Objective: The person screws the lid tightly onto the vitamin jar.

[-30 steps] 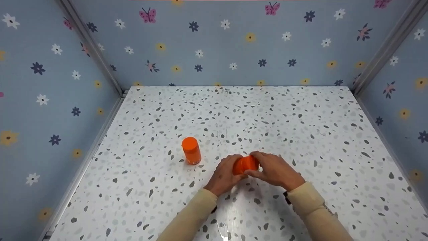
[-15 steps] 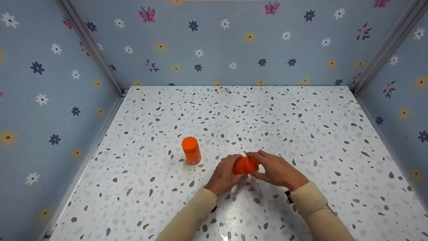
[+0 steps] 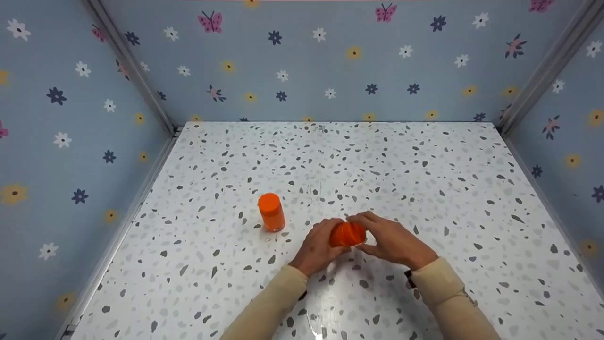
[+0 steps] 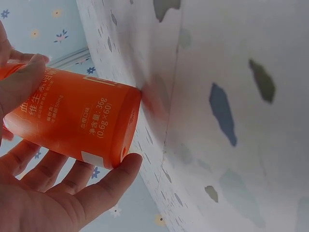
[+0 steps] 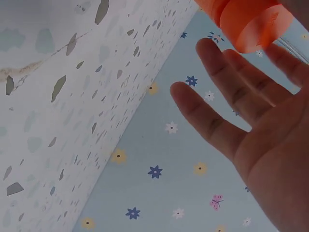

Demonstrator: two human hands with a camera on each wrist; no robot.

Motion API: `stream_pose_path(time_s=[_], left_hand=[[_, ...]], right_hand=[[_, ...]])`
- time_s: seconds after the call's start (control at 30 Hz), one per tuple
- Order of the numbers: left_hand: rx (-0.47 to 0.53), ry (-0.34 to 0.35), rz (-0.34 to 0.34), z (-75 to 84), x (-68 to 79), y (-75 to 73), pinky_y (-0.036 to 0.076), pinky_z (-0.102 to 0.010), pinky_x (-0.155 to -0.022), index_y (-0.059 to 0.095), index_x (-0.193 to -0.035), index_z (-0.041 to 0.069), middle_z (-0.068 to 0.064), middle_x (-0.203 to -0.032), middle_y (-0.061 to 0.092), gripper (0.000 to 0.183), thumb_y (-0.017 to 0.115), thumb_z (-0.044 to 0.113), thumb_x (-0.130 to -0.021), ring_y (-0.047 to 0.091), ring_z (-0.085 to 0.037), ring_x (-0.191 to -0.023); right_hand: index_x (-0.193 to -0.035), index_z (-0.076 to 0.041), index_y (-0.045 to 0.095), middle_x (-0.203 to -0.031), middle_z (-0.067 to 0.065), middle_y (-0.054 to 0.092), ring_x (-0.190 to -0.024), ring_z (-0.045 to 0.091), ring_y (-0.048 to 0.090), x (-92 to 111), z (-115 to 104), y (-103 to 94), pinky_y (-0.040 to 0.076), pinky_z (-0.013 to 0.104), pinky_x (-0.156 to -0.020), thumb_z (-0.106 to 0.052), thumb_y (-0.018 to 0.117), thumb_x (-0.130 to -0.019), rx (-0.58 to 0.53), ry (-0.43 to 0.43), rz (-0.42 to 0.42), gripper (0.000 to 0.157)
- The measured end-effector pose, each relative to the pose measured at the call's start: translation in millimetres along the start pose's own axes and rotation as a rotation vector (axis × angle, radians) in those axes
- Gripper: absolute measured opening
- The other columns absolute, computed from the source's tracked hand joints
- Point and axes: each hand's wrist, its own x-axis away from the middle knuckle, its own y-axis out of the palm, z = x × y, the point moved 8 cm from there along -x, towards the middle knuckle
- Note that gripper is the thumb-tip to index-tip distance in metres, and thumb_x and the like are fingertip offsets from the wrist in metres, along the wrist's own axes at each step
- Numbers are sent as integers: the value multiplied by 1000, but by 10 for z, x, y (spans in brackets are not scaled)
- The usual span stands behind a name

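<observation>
An orange pill bottle (image 4: 91, 116) with white printed text is held tilted, low over the speckled table (image 3: 264, 293). My left hand (image 3: 315, 248) grips its body, thumb on one side and fingers curled beneath, the little finger at the base. At the other end is the orange cap (image 5: 253, 26), which my right hand (image 3: 394, 241) holds between thumb and index finger. The other right fingers (image 5: 231, 96) are spread out, away from the cap. A second orange bottle (image 3: 272, 212), capped, stands upright to the left of my hands.
A blue flowered wall (image 3: 311, 61) rises behind the table, with similar panels at left and right. Metal posts (image 3: 132, 71) stand in the corners. Light glares off the table below my hands.
My right hand has shifted round the cap, its thumb sliding back toward the cap's lower edge and the wrist moving slightly right. The left hand and the standing bottle stay put.
</observation>
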Motion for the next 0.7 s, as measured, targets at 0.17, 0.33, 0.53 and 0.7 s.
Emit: stream_pose_path(time_s=[0.17, 0.33, 0.53, 0.7], left_hand=[[-18, 20, 7, 8, -1, 7, 49, -39, -96, 57, -128, 12, -3, -119, 65, 56, 85, 17, -80, 59, -19, -106], [-19, 8, -5, -1, 2, 9, 50, -38, -95, 57, -130, 12, -4, -122, 64, 57, 84, 18, -81, 58, -20, -107], [-14, -4, -7, -9, -2, 17, 50, -38, -94, 57, -130, 12, -4, -122, 64, 55, 84, 19, -82, 59, -20, -106], [-22, 3, 2, -2, -14, 19, 50, -40, -96, 57, -129, 11, -4, -120, 65, 56, 84, 17, -81, 60, -19, -106]], right_hand=[[-137, -12, 54, -114, 2, 64, -96, 23, 66, 1, 4, 1, 56, 38, -84, -18, 79, -86, -23, 5, -16, 57], [-127, -6, 57, -100, 0, 65, -86, 20, 64, -23, 74, 45, 54, 33, -76, -36, 75, -90, -106, 124, -33, 51], [-132, -5, 55, -109, 3, 65, -89, 18, 63, -18, 83, 36, 55, 34, -77, -44, 75, -87, -105, 122, -24, 62], [-140, -13, 53, -127, 4, 60, -106, 22, 64, -9, -1, -4, 55, 40, -90, -19, 81, -85, -63, -2, -24, 62]])
